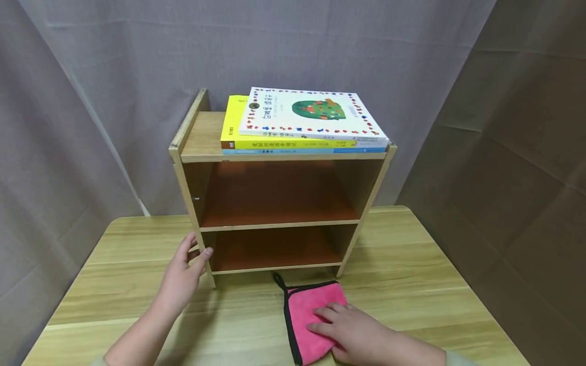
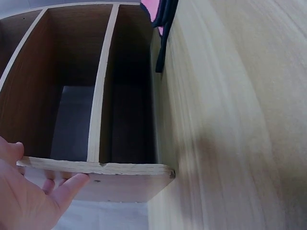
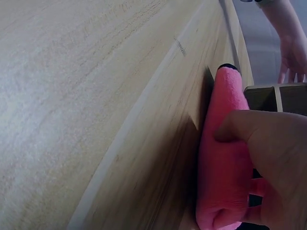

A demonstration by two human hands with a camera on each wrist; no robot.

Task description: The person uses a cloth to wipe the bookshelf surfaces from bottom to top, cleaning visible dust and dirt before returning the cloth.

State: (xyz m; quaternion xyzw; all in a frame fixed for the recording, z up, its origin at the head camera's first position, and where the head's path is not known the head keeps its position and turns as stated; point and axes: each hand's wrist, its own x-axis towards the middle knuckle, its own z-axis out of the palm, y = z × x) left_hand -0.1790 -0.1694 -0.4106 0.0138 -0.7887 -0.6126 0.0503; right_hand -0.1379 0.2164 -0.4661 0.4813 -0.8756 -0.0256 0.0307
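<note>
A small wooden shelf (image 1: 281, 223) stands on the table. My left hand (image 1: 180, 279) holds the lower part of its left side panel (image 2: 129, 168), thumb at the front edge and the other fingers along the outer face. In front of the shelf is a folded pink cloth (image 1: 304, 310) with black edging and a black loop. My right hand (image 1: 350, 328) grips this cloth; in the right wrist view the thumb lies on one face, with fingers (image 3: 256, 187) on the other side. The cloth's lower end is partly hidden by the hand.
Several books lie stacked on the shelf's top board, a white one (image 1: 316, 114) uppermost, a yellow one (image 1: 233, 122) and a blue one (image 1: 274, 151) under it. The wooden table (image 1: 412, 284) extends to both sides. Grey curtains (image 1: 293, 46) hang behind.
</note>
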